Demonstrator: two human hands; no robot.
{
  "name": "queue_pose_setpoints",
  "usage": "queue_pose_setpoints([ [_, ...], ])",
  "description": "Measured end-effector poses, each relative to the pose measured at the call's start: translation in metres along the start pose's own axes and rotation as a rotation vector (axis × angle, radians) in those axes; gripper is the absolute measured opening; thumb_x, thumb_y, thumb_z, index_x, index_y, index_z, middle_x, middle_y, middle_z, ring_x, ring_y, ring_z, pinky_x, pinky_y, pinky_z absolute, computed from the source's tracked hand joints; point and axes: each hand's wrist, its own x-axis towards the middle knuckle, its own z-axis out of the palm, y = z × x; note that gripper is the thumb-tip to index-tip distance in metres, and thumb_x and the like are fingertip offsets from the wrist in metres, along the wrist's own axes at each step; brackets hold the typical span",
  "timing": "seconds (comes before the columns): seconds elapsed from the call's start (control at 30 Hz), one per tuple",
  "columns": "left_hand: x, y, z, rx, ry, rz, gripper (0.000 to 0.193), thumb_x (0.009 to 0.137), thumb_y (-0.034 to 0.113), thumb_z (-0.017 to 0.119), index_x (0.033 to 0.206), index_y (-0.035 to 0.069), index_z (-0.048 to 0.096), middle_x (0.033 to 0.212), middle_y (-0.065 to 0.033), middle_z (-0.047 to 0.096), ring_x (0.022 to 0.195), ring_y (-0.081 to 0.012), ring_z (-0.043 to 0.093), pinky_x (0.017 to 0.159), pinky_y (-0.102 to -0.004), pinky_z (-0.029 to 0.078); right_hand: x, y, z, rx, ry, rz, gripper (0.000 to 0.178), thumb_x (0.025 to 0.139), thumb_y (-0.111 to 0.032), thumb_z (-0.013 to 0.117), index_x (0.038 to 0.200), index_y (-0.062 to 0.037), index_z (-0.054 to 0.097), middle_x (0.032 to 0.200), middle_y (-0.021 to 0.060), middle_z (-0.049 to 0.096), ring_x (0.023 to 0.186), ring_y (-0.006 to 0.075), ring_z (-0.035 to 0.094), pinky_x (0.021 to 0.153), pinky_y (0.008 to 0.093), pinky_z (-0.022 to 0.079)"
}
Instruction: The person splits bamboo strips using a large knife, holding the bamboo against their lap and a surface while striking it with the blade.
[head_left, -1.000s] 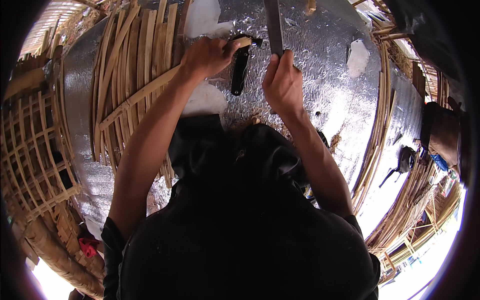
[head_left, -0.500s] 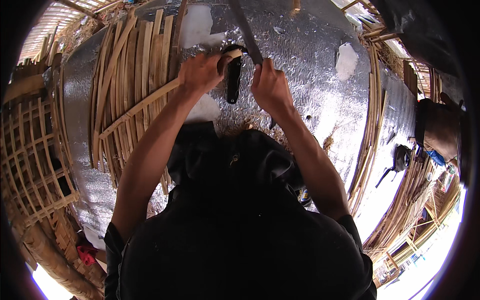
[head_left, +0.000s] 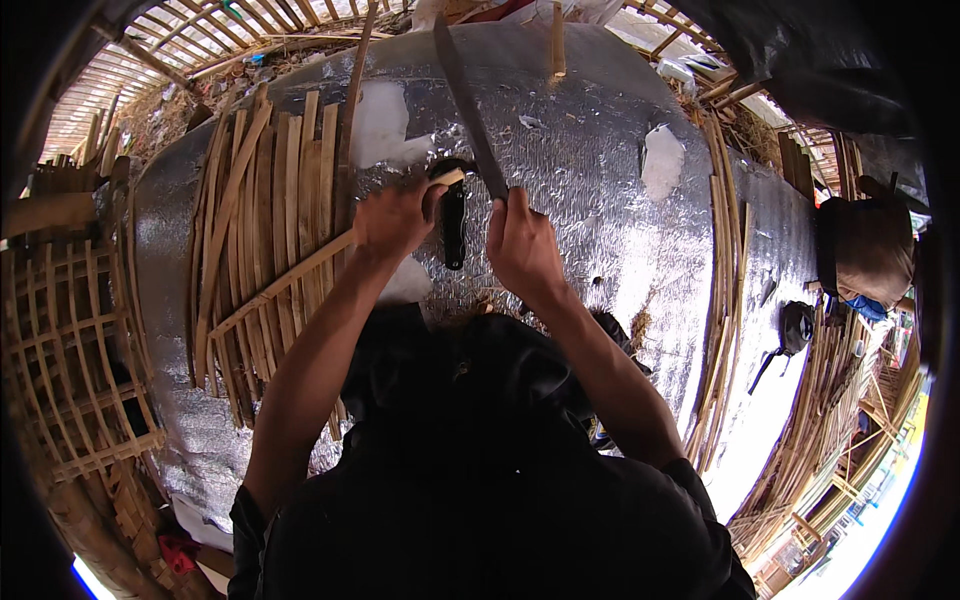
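My left hand [head_left: 392,222] is closed around a long bamboo strip [head_left: 290,280], whose pale cut end [head_left: 447,179] sticks out past the thumb. The strip slants down to the left, over a row of other bamboo strips [head_left: 260,190]. In my right hand [head_left: 524,245] is the handle of a machete, its long dark blade [head_left: 465,100] pointing away and slightly left. The blade is just right of the strip's end; I cannot tell whether they touch. Beneath and between my hands lies a long black object [head_left: 454,228], partly covered.
Silvery foil sheeting [head_left: 590,150] covers the floor, with pale patches [head_left: 662,162]. More long strips [head_left: 727,300] lie at the right, near a small black bag [head_left: 796,327]. A lattice bamboo panel [head_left: 75,340] stands at the left, and a lone stick [head_left: 558,40] lies at the far side.
The whole view has tilted up, so the floor and hands sit lower and more shows at the far side. Both hands keep their holds on the bamboo strip and the machete.
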Motion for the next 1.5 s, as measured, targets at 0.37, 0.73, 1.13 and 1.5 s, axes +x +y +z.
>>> queue_pose_setpoints([
  [0.37, 0.003, 0.001, 0.001, -0.011, 0.003, 0.023, 0.035, 0.102, 0.045, 0.054, 0.092, 0.014, 0.065, 0.06, -0.0119, 0.066, 0.055, -0.0347, 0.069, 0.048, -0.0463, 0.054, -0.047, 0.065, -0.029, -0.052, -0.065, 0.178, 0.017, 0.104, -0.019, 0.051, 0.103, -0.0024, 0.047, 0.064, 0.0219, 0.061, 0.048, 0.0407, 0.06, 0.043, 0.0504, 0.044],
  [0.73, 0.007, -0.005, -0.005, -0.082, -0.092, -0.036, 0.039, 0.102, 0.045, 0.055, 0.084, 0.011, 0.062, 0.067, -0.0117, 0.065, 0.061, -0.0332, 0.068, 0.054, -0.0461, 0.054, 0.19, 0.094, -0.094, -0.352, 0.231, 0.25, 0.055, 0.092, -0.048, 0.066, 0.117, -0.0004, 0.063, 0.121, 0.0242, 0.067, 0.116, 0.0418, 0.065, 0.095, 0.0521, 0.052],
  [1.13, 0.01, -0.003, -0.007, -0.075, -0.198, -0.069, 0.042, 0.103, 0.049, 0.05, 0.095, 0.01, 0.064, 0.07, -0.0106, 0.066, 0.06, -0.0295, 0.068, 0.055, -0.0441, 0.056, 0.233, 0.101, -0.061, 0.675, 0.055, 0.496, 0.024, 0.101, -0.022, 0.056, 0.112, -0.0005, 0.058, 0.088, 0.0077, 0.057, 0.075, 0.0176, 0.063, 0.064, 0.0362, 0.054],
  [1.5, 0.139, -0.039, -0.241, -1.43, 0.121, -0.21, 0.023, 0.11, 0.027, 0.045, 0.111, 0.006, 0.055, 0.087, -0.0054, 0.054, 0.066, -0.0131, 0.048, 0.062, -0.0304, 0.045, -0.033, -0.015, -0.034, 0.905, -0.617, 0.249, 0.052, 0.091, -0.005, 0.075, 0.136, -0.0017, 0.049, 0.11, 0.0096, 0.063, 0.094, 0.0175, 0.068, 0.081, 0.0314, 0.06],
])
